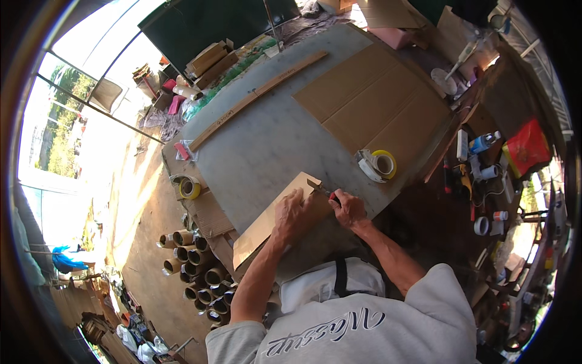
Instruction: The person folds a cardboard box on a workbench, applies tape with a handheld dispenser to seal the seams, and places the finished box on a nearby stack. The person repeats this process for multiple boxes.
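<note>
- Right hand (348, 209): one, closed around the grip of one hand tool (333, 197), red and dark. Tool end lies at the upper right end of the cardboard piece.
- Left hand (291, 212): one, fingers bent, laid on the upper face of the cardboard piece. Cannot tell whether the fingertips pinch an edge.
- Cardboard piece (257, 238): one, long and narrow, placed diagonally at the table edge nearest the person, below both hands.
- Table (267, 148): one, grey top, beneath the work.
- Tape dispenser (368, 170): one, white, with a yellow-edged roll, on the tabletop beyond the right hand.
- Tape roll (191, 188): one, yellow, at the left table edge.
- Cardboard sheet (364, 91): one, large, flat, creased, on the far right of the tabletop.
- Brown strip (257, 97): one, long, across the far left of the tabletop.
- Cardboard tubes (193, 269): more than ten, stacked left of the person; exact count unclear.
</note>
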`<action>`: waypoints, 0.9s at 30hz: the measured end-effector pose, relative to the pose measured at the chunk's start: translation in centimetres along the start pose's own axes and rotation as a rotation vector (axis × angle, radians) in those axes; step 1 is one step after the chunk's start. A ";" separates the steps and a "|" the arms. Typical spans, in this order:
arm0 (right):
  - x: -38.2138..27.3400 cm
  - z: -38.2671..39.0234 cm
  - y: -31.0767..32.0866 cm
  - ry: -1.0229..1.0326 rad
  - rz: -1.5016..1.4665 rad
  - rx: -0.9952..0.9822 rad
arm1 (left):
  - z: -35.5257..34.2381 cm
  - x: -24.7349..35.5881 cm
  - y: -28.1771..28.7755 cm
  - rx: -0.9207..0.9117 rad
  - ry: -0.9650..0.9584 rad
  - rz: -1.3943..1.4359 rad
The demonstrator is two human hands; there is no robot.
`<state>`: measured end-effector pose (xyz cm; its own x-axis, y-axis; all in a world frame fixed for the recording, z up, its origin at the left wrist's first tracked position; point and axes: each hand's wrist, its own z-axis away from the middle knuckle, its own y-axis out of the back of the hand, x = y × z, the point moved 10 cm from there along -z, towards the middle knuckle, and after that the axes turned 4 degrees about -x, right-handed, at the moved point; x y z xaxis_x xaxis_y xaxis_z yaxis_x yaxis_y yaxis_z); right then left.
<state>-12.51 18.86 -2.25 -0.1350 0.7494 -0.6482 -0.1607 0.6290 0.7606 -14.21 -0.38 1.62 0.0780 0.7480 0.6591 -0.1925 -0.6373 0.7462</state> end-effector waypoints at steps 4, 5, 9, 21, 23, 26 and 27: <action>-0.9 -0.5 -0.1 -0.031 -0.025 -0.108 | -0.2 -0.5 -1.5 -0.015 -0.134 -0.109; -1.2 -0.5 -0.4 -0.037 -0.030 -0.117 | -0.4 -1.0 -1.8 -0.006 -0.138 -0.107; -2.3 -0.5 -1.4 -0.083 -0.073 -0.154 | -0.2 -1.7 -2.4 -0.004 -0.080 -0.066; -1.1 -0.9 -2.5 -0.116 -0.161 -0.178 | 0.0 -0.2 -0.5 0.041 -0.027 -0.018; -1.2 -1.0 -2.3 -0.110 -0.133 -0.183 | -0.1 -0.3 -0.5 0.055 -0.035 -0.018; -1.5 -1.1 -1.8 -0.104 -0.072 -0.182 | -0.2 -0.1 -0.3 0.052 -0.032 0.004; -1.6 -1.0 -1.6 -0.096 -0.069 -0.176 | -0.3 -0.1 -0.3 0.053 -0.035 0.004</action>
<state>-13.01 16.46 -2.50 -0.0248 0.7271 -0.6860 -0.3356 0.6404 0.6909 -14.44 -0.22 1.29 0.1121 0.7393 0.6640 -0.1404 -0.6497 0.7471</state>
